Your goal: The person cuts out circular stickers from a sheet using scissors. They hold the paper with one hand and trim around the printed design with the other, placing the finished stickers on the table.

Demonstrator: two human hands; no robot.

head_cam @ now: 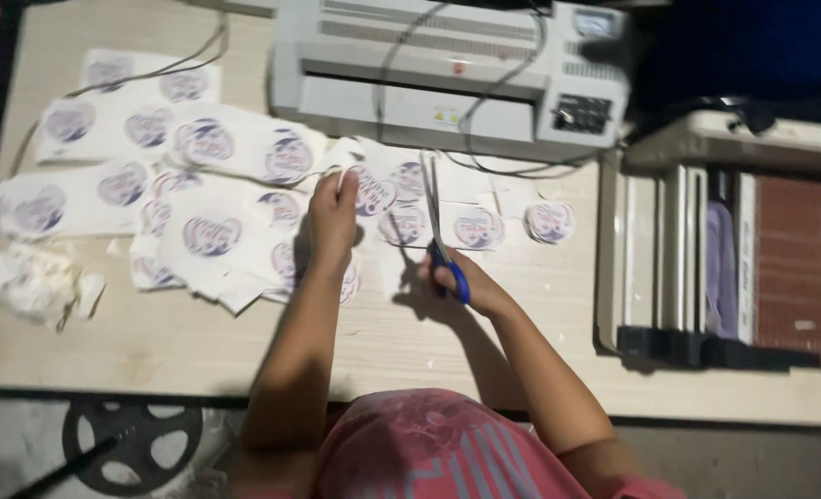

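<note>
A: Right hand (pixel 473 282) grip is closing through the blue scissors (pixel 440 242) handles, blades pointing away. Left hand (pixel 334 214) grip is pinching a laminated sheet (pixel 373 189) edge, just left of the blades.

B: Sheet is probably handling light, slick, springy; I'd be holding near the cut. More printed rounds (pixel 551 220) are lying right of the grip on the desk (pixel 152 342); laminator (pixel 447 74) beyond.

A pair of blue-handled scissors (pixel 440 242) is gripped by the right hand (pixel 471 282), blades pointing away. Just left of it, a white sheet printed with round purple stickers (pixel 373 189) is held by the left hand (pixel 334 214) above the pale wooden surface (pixel 152 342). A grey laminating machine (pixel 447 74) is seen beyond both hands.
</note>
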